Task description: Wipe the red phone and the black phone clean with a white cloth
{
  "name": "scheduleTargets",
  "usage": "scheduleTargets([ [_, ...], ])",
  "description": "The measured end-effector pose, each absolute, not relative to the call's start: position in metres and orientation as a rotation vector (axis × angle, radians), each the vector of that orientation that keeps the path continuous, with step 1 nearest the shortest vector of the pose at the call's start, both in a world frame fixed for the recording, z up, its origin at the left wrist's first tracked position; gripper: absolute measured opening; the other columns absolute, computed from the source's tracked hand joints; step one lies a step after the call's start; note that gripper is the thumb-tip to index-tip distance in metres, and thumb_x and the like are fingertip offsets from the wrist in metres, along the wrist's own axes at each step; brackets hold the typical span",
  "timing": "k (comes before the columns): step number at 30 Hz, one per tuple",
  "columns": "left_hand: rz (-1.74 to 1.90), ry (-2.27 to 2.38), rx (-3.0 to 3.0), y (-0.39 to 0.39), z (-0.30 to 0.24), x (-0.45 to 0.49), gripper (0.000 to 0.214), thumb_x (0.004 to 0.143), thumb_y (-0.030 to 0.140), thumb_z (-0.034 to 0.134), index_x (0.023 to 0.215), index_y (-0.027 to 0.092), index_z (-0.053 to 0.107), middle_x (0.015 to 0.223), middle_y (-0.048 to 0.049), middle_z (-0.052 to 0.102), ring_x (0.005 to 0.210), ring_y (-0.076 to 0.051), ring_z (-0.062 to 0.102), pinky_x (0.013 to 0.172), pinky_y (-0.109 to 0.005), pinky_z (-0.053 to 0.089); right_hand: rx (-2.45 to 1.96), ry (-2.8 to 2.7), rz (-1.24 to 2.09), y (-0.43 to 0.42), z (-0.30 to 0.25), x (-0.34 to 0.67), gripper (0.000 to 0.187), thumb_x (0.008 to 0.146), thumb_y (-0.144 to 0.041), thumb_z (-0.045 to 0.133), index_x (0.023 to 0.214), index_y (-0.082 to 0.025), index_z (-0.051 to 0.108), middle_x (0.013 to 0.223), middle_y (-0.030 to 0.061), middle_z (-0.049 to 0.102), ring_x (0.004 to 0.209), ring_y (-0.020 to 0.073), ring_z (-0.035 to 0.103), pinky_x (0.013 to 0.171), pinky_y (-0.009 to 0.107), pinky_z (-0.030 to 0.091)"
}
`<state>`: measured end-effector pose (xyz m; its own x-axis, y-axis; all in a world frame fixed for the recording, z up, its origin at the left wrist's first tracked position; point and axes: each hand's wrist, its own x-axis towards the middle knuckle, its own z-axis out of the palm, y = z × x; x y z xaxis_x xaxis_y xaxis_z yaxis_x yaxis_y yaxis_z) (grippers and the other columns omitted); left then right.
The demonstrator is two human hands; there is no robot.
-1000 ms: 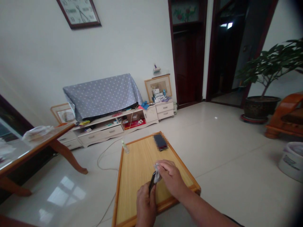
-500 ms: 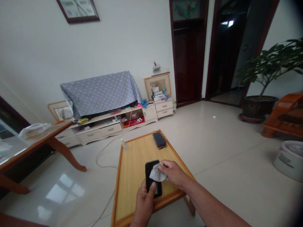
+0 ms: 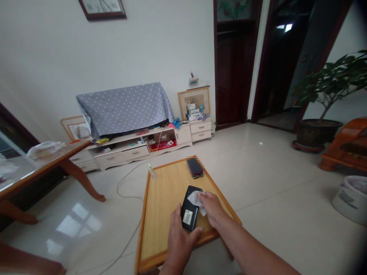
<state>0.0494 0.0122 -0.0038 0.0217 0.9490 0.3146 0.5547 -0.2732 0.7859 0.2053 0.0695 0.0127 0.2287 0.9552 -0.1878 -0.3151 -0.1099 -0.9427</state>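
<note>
The scene is seen from one head-worn camera, aimed forward and down. The hands (image 3: 197, 225) and the surface (image 3: 160, 202) are viewed close up; the floor (image 3: 272, 172) and far wall (image 3: 143, 49) are taken in beyond.

Phone: the black rectangular phone (image 3: 190, 209) looked smooth, glossy plastic; its white paper sticker (image 3: 187, 216) was matt;
Wipe: the small white wipe (image 3: 196, 198) looked soft, matt cloth;
Table: the low pale wooden table (image 3: 163, 206) had smooth, satin grain;
Floor: the pale tiled floor (image 3: 272, 179) was glossy.

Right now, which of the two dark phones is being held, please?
The nearer phone with the white label: left hand grips it, right hand presses a cloth on it. The other phone lies untouched farther away.
</note>
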Motion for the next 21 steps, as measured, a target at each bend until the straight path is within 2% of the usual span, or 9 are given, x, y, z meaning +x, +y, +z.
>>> scheduleTargets([
  [3, 1.136, 1.587, 1.935, 0.013, -0.009, 0.050, 0.088, 0.074, 0.040, 0.073, 0.149, 0.017, 0.033, 0.136, -0.0154, 0.051, 0.130, -0.031, 0.048, 0.110, -0.051, 0.041, -1.201, -0.725, 1.254, 0.065, 0.016, 0.202, 0.034, 0.075, -0.050, 0.068, 0.080, -0.017, 0.064, 0.069, 0.0027, 0.065, 0.060, 0.0146, 0.056, 0.057, 0.025, 0.041],
  [7, 1.192, 1.586, 1.870, 0.018, -0.011, 0.046, 0.074, 0.081, 0.040, 0.065, 0.146, 0.016, 0.038, 0.130, -0.0148, 0.055, 0.124, -0.029, 0.053, 0.108, -0.049, 0.042, -1.119, -0.823, 1.316, 0.060, 0.030, 0.207, 0.037, 0.076, -0.051, 0.069, 0.085, -0.016, 0.067, 0.075, 0.0046, 0.069, 0.066, 0.0162, 0.060, 0.060, 0.026, 0.043],
  [11, 1.191, 1.563, 1.674, 0.020, -0.011, 0.043, 0.076, 0.079, 0.047, 0.067, 0.143, 0.013, 0.043, 0.132, -0.0157, 0.056, 0.126, -0.030, 0.053, 0.109, -0.046, 0.041, -1.114, -0.801, 1.182, 0.062, 0.040, 0.224, 0.040, 0.074, -0.048, 0.072, 0.100, -0.018, 0.066, 0.084, 0.0032, 0.071, 0.070, 0.0160, 0.062, 0.062, 0.025, 0.045],
  [16, 1.154, 1.466, 1.430, 0.020, -0.004, 0.045, 0.081, 0.076, 0.051, 0.070, 0.142, 0.011, 0.046, 0.138, -0.0159, 0.057, 0.129, -0.029, 0.053, 0.112, -0.042, 0.039, -1.145, -0.893, 1.139, 0.059, 0.047, 0.233, 0.036, 0.074, -0.046, 0.072, 0.097, -0.018, 0.067, 0.074, 0.0011, 0.068, 0.061, 0.0148, 0.058, 0.054, 0.024, 0.043],
  [19, 1.145, 1.399, 1.306, 0.019, 0.003, 0.048, 0.082, 0.074, 0.052, 0.072, 0.141, 0.011, 0.048, 0.140, -0.0154, 0.056, 0.130, -0.028, 0.052, 0.113, -0.041, 0.038, -1.095, -0.987, 1.133, 0.054, 0.052, 0.232, 0.038, 0.078, -0.047, 0.070, 0.102, -0.018, 0.071, 0.093, 0.0067, 0.073, 0.082, 0.0207, 0.066, 0.071, 0.030, 0.050],
  [21, 1.136, 1.361, 1.258, 0.019, 0.007, 0.049, 0.084, 0.073, 0.053, 0.073, 0.141, 0.011, 0.048, 0.140, -0.0155, 0.057, 0.130, -0.029, 0.052, 0.113, -0.041, 0.038, -1.049, -1.017, 1.098, 0.053, 0.054, 0.231, 0.037, 0.082, -0.048, 0.066, 0.105, -0.019, 0.073, 0.109, 0.0090, 0.072, 0.100, 0.0237, 0.065, 0.085, 0.034, 0.050],
])
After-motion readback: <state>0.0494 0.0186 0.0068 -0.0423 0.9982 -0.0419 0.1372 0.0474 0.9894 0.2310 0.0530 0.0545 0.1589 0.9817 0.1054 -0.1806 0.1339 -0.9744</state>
